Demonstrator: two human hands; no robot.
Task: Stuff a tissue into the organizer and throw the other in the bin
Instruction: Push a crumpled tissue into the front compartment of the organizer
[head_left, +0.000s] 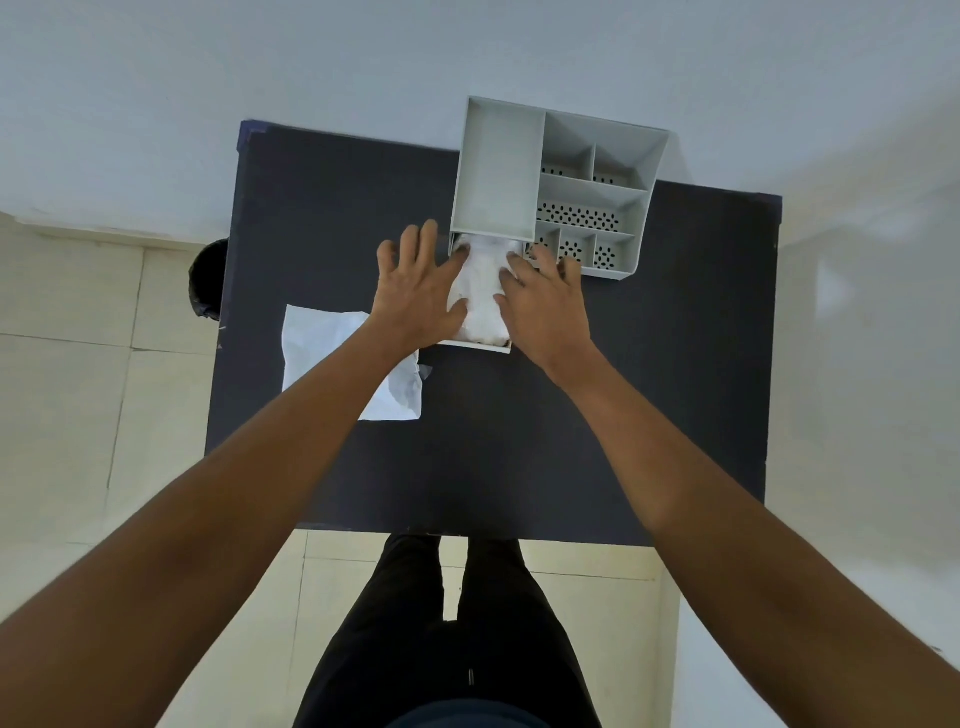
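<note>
progress: one tissue (480, 296) partly in the organizer (550, 182) drawer, not fully stuffed; second tissue (332, 338) flat on the table (519, 441), not yet binned | hands: left hand (415, 296) and right hand (545, 306) spread, pressing the wad, gripping nothing | position: wad between my hands; bin (210, 278) past table's left edge

Soft, even daylight; faint shadows; strong wide-angle bending at edges; slightly soft focus
</note>
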